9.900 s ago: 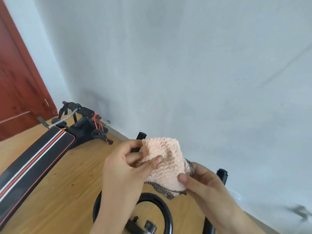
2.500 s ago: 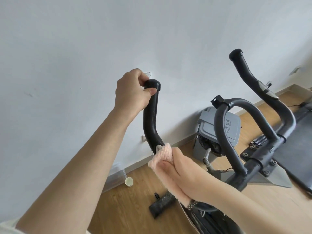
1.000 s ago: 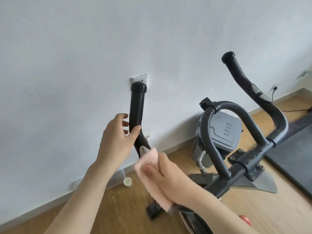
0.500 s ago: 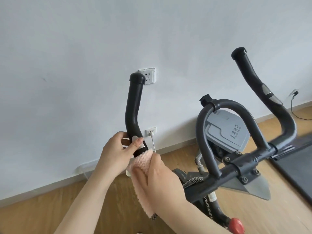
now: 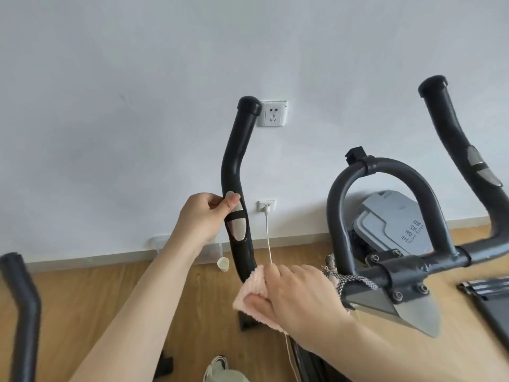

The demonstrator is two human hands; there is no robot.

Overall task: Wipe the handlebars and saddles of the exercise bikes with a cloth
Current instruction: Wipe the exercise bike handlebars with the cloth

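Two hands are on the bike's left handlebar (image 5: 237, 172). Nearest me, low in view, my shoe (image 5: 217, 365) shows on the wood floor (image 5: 82, 299). My right hand (image 5: 294, 296) is clamped on the cloth (image 5: 249, 292), a pink, nubbly one, with fingers curled over it and thumb under, pressing it round the lower end of that handlebar where the bar bends in toward the stem. A checked edge of the cloth (image 5: 349, 278) pokes out past my knuckles, just beside the clamp (image 5: 399, 277) at the centre. To the right of the clamp sits a grey plate (image 5: 413, 312), and at the far right edge a dark mat (image 5: 490, 301) lies on the floor.

Higher up the same bar, my left hand (image 5: 203, 216) is closed around it, thumb tip resting on the upper silver sensor pad (image 5: 237, 224). The bar rises from there, kinks, and ends in a black cap just beside a wall socket (image 5: 274, 114).

Right of my hands the looped centre bar (image 5: 385, 166) arches up, and the right handlebar (image 5: 454, 139) climbs beyond it. At the left edge another black bar (image 5: 22, 312) stands, blurred.

Farther back, a grey bin (image 5: 396, 219) with printed lettering rests against the white wall (image 5: 137, 78). A white cord (image 5: 268, 238) hangs from a low socket (image 5: 266, 205), and a small white cup (image 5: 223, 263) lies by the skirting.
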